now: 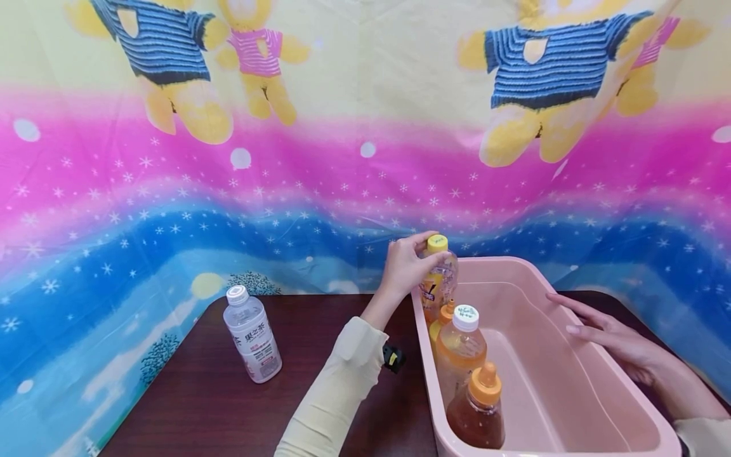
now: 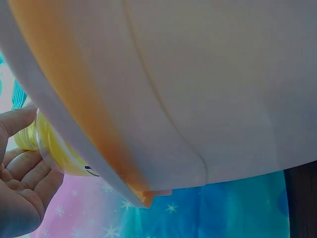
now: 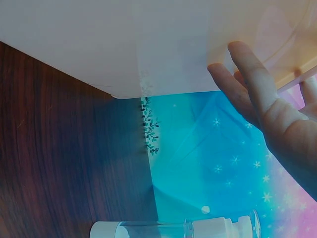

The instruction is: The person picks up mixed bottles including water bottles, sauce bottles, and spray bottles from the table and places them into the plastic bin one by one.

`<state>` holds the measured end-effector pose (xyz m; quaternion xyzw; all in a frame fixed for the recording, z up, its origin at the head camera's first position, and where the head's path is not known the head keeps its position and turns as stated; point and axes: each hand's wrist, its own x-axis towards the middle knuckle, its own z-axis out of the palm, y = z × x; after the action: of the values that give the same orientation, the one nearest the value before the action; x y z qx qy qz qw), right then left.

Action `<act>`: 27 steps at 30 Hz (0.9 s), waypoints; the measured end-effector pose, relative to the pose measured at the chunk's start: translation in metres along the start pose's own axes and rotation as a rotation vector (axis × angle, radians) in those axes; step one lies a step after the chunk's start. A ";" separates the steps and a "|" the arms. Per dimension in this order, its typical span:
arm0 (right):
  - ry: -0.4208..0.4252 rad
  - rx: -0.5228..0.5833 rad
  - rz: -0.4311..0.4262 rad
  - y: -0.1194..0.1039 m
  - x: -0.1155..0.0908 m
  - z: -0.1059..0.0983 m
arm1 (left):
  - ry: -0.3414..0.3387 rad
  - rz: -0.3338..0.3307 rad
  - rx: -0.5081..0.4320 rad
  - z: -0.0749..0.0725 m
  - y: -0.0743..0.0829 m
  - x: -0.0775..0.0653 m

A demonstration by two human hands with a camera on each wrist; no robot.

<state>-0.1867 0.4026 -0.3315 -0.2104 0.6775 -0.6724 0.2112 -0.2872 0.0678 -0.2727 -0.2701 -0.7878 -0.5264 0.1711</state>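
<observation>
At the far left corner of a pink plastic bin (image 1: 531, 355), my left hand (image 1: 408, 263) holds a yellow-capped drink bottle (image 1: 434, 289) near its cap. The bottle's lower part is inside the bin, against the left wall. In the left wrist view the thumb and fingers lie around the bottle's yellow neck (image 2: 27, 138). Closer along that wall stand a mostly hidden orange-topped bottle (image 1: 448, 311), a white-capped bottle (image 1: 462, 349) and a brown bottle with an orange nozzle cap (image 1: 476, 416). My right hand (image 1: 619, 343) rests at the bin's right rim, its fingers extended and holding nothing.
A clear bottle with a white label (image 1: 254, 336) stands on the dark wooden table (image 1: 200, 406), left of the bin. In the right wrist view a clear container with white ends (image 3: 158, 229) shows at the bottom edge. A printed curtain (image 1: 342, 158) hangs behind the table.
</observation>
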 end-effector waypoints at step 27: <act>-0.007 0.009 0.006 0.001 0.000 -0.001 | -0.063 -0.078 0.035 0.009 -0.018 0.000</act>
<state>-0.1870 0.4033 -0.3327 -0.2099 0.6744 -0.6739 0.2167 -0.2984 0.0706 -0.2895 -0.2528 -0.8119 -0.5098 0.1303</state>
